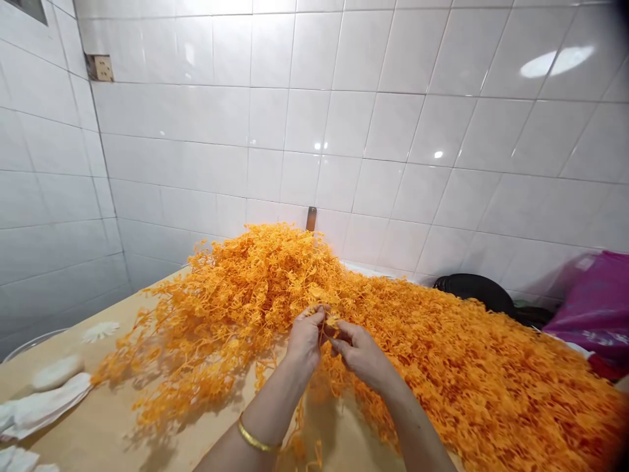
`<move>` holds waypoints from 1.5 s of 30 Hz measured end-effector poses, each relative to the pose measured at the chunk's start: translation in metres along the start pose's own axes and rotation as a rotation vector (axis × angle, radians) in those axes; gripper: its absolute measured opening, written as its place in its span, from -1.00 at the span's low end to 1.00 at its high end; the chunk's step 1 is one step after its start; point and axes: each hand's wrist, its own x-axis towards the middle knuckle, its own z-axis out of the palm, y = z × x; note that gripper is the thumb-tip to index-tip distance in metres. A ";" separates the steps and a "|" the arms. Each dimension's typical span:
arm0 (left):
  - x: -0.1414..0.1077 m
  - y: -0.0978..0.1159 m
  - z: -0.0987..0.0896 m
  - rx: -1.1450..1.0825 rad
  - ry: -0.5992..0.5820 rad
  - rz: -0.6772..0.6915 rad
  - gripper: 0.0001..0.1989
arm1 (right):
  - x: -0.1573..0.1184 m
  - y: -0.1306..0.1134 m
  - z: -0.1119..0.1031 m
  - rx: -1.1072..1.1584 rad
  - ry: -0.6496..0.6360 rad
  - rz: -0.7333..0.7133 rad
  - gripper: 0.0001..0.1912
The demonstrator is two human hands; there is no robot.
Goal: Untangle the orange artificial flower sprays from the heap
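Close together at the middle of the table, my two hands work on one orange artificial flower sprig [333,321]. My left hand [305,334], with a gold bangle on its wrist, pinches the sprig from the left side. Fingers of my right hand [361,354] are closed on its lower right part; just what lies between the fingertips is too small to make out. Behind the hands rises a tall heap of orange artificial flower sprigs [265,282]. A wider, denser pile of the same sprigs [481,367] spreads to the right. Loose strands hang below the hands.
White cloths [46,406] and a white oval object [57,372] lie on the tan tabletop [206,439] at left. Against the tiled wall [314,118] are a black rounded object [476,292] and a purple bag [594,301]. A wall socket [103,68] is at upper left.
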 end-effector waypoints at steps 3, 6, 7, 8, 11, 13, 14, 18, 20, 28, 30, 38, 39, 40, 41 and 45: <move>0.005 0.004 0.000 0.019 -0.007 0.000 -0.93 | 0.003 0.000 -0.015 -0.057 0.118 0.018 -0.80; 0.006 0.004 0.003 0.039 -0.022 -0.019 -0.91 | 0.005 -0.002 -0.025 -0.024 0.269 -0.037 -0.73; 0.006 0.004 0.006 0.032 -0.034 -0.030 -0.90 | 0.005 -0.004 -0.026 -0.012 0.271 -0.053 -0.73; 0.006 0.003 0.009 0.018 -0.052 -0.042 -0.89 | 0.005 -0.006 -0.026 -0.013 0.257 -0.064 -0.71; 0.005 0.002 0.018 -0.029 -0.116 -0.068 -0.88 | 0.004 -0.010 -0.024 -0.094 0.268 -0.120 -0.70; 0.005 -0.001 0.022 -0.025 -0.157 -0.076 -0.86 | 0.003 -0.011 -0.021 -0.157 0.346 -0.184 -0.80; 0.005 -0.003 0.023 -0.008 -0.169 -0.080 -0.85 | 0.003 -0.010 -0.020 -0.181 0.389 -0.208 -0.82; 0.008 -0.013 0.021 0.062 -0.155 -0.150 -0.81 | 0.004 -0.004 -0.018 -0.267 0.509 -0.194 -0.76; 0.011 -0.018 0.019 0.060 -0.141 -0.175 -0.79 | 0.005 -0.002 -0.016 -0.281 0.532 -0.173 -0.81; 0.014 -0.022 0.023 -0.123 -0.183 -0.312 -0.83 | 0.010 0.012 -0.006 0.070 0.514 -0.116 -0.79; 0.012 -0.018 0.026 -0.220 -0.251 -0.369 -0.79 | 0.013 0.016 -0.002 0.343 0.535 -0.086 -0.78; 0.012 -0.011 0.019 -0.375 -0.344 -0.400 -0.72 | 0.016 0.011 -0.025 1.203 0.629 -0.030 -0.73; 0.013 -0.014 0.017 -0.310 -0.335 -0.408 -0.73 | 0.016 0.011 -0.029 1.185 0.638 -0.005 -0.74; 0.015 -0.017 0.016 -0.220 -0.322 -0.406 -0.75 | 0.015 0.011 -0.032 1.122 0.672 0.023 -0.76; 0.016 -0.019 0.015 -0.118 -0.309 -0.393 -0.77 | 0.015 0.012 -0.034 1.032 0.707 0.056 -0.77; 0.016 -0.026 0.012 0.196 -0.257 -0.230 -0.85 | 0.015 0.022 -0.033 0.792 0.728 0.162 -0.82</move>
